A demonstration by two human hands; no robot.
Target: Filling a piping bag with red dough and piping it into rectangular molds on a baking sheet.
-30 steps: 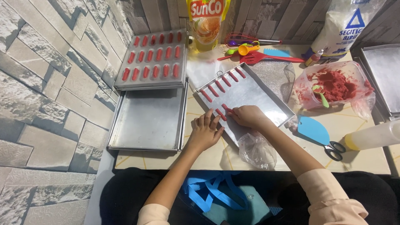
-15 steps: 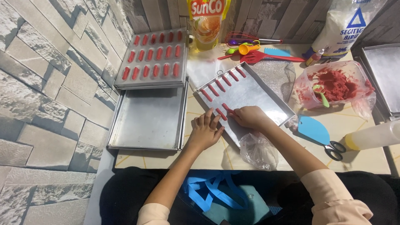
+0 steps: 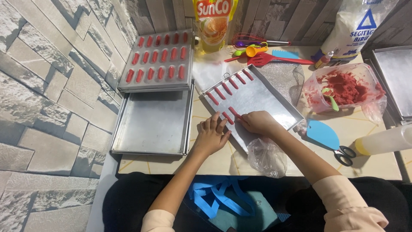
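Observation:
A tilted metal baking tray [image 3: 268, 101] lies in the middle of the table with several red dough sticks [image 3: 221, 92] in a row along its left side. My left hand [image 3: 211, 135] rests flat at the tray's near-left edge, fingers spread, touching the rim. My right hand [image 3: 257, 122] is curled over the tray's near corner, its fingertips on a red dough stick [image 3: 234, 113] lying on the tray. Whether the fingers grip the stick or only press on it is hidden.
Left: an empty metal tray [image 3: 150, 124], and behind it a tray filled with red sticks [image 3: 159, 60]. Right: a plastic tub of red dough with a green spoon [image 3: 343, 88], a blue scraper [image 3: 322, 134], scissors [image 3: 345, 154], a clear bag [image 3: 266, 157]. Behind: oil pouch, utensils, flour bag.
Both hands stay at the tray's near-left corner. The right fingers have shifted slightly on the newest red stick; nothing else has moved.

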